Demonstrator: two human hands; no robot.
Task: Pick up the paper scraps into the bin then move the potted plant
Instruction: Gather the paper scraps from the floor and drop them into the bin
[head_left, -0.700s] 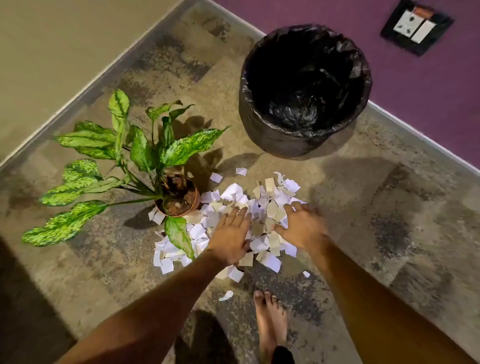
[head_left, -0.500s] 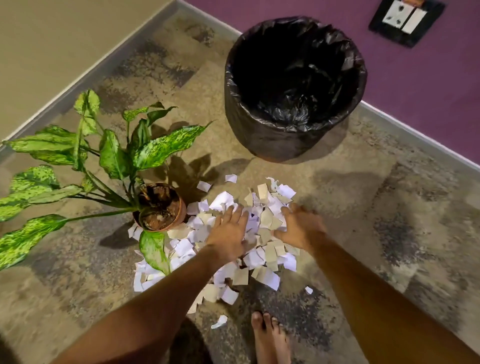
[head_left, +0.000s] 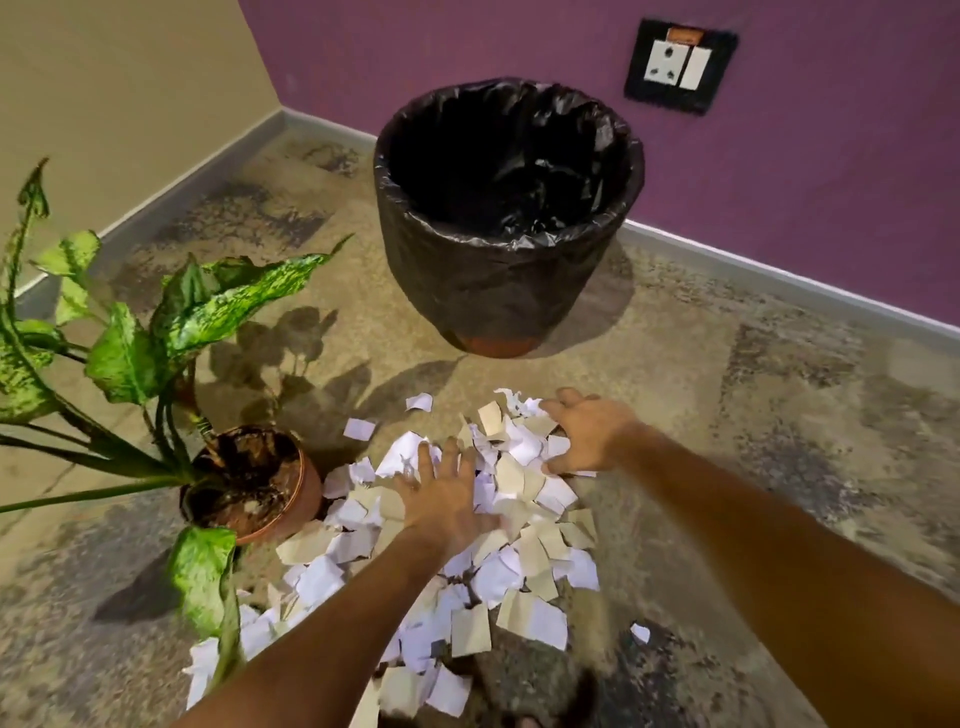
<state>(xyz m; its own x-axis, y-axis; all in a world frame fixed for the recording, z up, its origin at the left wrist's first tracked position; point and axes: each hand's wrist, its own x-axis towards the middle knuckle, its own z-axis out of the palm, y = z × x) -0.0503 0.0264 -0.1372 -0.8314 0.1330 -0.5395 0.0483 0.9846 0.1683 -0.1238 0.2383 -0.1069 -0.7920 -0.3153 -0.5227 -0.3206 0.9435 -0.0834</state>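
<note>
on the floor in front of the bin (head_left: 506, 291), the paper scraps (head_left: 519, 551) lie in a pile. the left hand (head_left: 447, 499) rests flat on them, fingers spread, gripping nothing. the right hand (head_left: 589, 436) curls loosely on the pile's far edge. left of the bin stands the potted plant (head_left: 254, 483), touching the scraps.

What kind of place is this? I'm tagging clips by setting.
Probably a corner of a room in a home: painted walls with a wall socket, a lined bin and a potted plant on a stone floor.
</note>
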